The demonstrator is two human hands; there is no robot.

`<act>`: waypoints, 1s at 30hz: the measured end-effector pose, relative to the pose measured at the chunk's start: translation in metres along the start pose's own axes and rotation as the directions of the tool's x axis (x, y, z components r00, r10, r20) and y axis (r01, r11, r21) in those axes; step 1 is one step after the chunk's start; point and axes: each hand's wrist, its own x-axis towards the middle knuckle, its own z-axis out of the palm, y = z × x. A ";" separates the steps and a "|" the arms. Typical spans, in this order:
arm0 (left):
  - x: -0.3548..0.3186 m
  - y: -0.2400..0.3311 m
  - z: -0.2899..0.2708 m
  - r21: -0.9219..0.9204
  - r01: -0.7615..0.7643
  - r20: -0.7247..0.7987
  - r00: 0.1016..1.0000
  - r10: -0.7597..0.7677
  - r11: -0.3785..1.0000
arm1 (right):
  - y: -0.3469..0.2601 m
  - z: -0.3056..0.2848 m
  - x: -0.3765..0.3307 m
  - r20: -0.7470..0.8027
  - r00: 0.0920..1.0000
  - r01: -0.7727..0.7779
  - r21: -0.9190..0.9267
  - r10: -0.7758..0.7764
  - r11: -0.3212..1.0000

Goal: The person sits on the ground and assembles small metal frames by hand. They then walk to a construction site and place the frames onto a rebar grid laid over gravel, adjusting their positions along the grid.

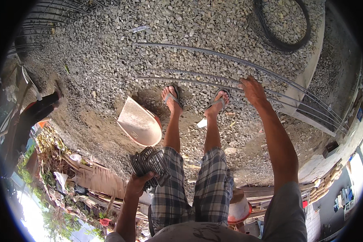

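Note:
My left hand (137,184), low and left of my knees, is closed round a bundle of bent steel stirrups (149,161), dark square loops stacked together. Out in front on the right, my right hand (254,92) is closed with its fingertips on a long steel rebar (189,82). That bar runs crosswise just beyond my sandalled feet; its right end reaches the far right side. Another thin rod lies close behind it. Farther off, a thicker-looking pair of bars (213,52) curves the same way over the gravel. The underside of my right fingers is hidden.
A cut-open pale plastic container (143,125) lies left of my feet. A black wire coil (284,44) rests on the gravel at the far right, near a concrete edge (316,60). Another person's dark-clothed leg (38,109) shows at left. A white-and-red bucket (238,205) stands beside me.

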 end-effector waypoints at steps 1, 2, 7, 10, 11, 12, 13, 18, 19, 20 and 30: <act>0.003 0.002 0.000 -0.022 -0.007 0.039 0.999 0.008 1.000 | -0.006 0.001 0.002 0.025 1.000 0.002 0.009 -0.003 1.000; 0.004 0.005 0.000 -0.034 -0.007 0.040 0.999 0.008 0.999 | -0.011 0.001 0.003 0.028 0.999 0.022 0.019 -0.022 1.000; 0.004 0.017 0.018 -0.041 -0.012 0.071 0.997 0.015 0.999 | -0.031 0.007 -0.001 0.015 0.998 0.066 0.016 -0.066 0.998; 0.009 0.020 0.016 -0.025 -0.010 0.098 0.995 0.012 1.000 | -0.045 0.010 0.009 -0.027 0.997 0.078 0.035 -0.077 0.996; 0.008 0.021 0.015 -0.021 -0.009 0.104 0.995 0.011 1.000 | -0.048 0.010 0.013 -0.022 0.996 0.084 0.038 -0.083 0.996; 0.008 0.022 0.014 -0.017 -0.008 0.104 0.995 0.010 1.000 | -0.053 0.012 0.015 -0.012 0.996 0.091 0.046 -0.091 0.995; 0.008 0.023 0.012 -0.010 -0.008 0.104 0.995 0.009 1.000 | -0.056 0.013 0.016 -0.016 0.995 0.103 0.027 -0.103 0.994; 0.010 0.027 0.010 0.001 -0.011 0.115 0.993 0.011 1.000 | -0.065 0.006 0.018 -0.096 0.986 0.137 0.018 -0.135 0.990; 0.012 0.029 0.007 0.005 -0.013 0.114 0.993 0.012 1.000 | -0.072 -0.001 0.017 -0.154 0.973 0.178 0.026 -0.173 0.984; 0.011 0.030 0.004 0.009 -0.013 0.111 0.994 0.012 1.000 | -0.080 -0.007 0.018 -0.199 0.965 0.182 0.036 -0.172 0.983; 0.026 0.023 0.007 0.065 0.017 0.125 0.992 -0.025 0.998 | -0.094 -0.074 0.089 -0.316 0.930 0.195 -0.013 -0.189 0.981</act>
